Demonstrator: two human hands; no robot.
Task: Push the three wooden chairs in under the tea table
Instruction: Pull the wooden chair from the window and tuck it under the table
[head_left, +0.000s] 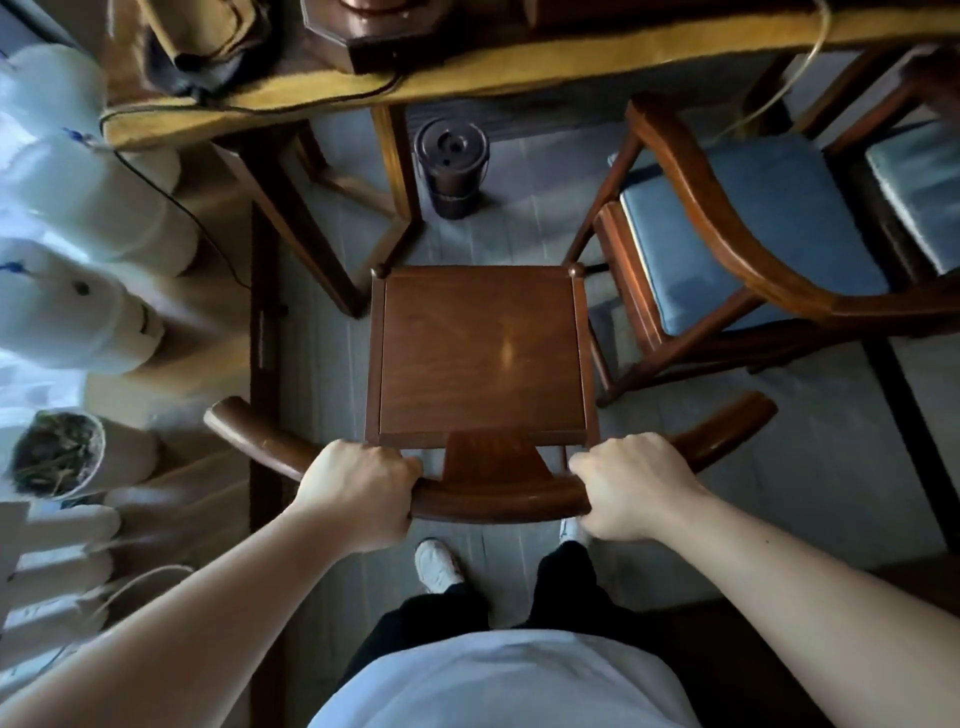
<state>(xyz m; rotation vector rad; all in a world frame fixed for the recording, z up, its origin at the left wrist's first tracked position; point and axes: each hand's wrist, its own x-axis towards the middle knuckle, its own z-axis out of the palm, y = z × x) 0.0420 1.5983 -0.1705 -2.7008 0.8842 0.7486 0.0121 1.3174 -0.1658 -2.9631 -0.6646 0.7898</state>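
A bare wooden chair (480, 353) stands right in front of me, its seat facing the tea table (519, 57) across the top of the view. My left hand (358, 491) and my right hand (631, 486) both grip its curved back rail, one on each side of the centre splat. The chair's front edge is short of the table edge. A second wooden chair with a blue cushion (748, 228) stands to the right, angled, partly under the table. A third chair (919, 182), also with a blue cushion, shows at the far right edge.
A dark round lidded bucket (451, 166) stands on the floor under the table, ahead of my chair. The table's left leg frame (332, 218) is ahead-left. Large water bottles (78, 208) and a potted plant (57, 452) line the left side. A cable hangs off the table.
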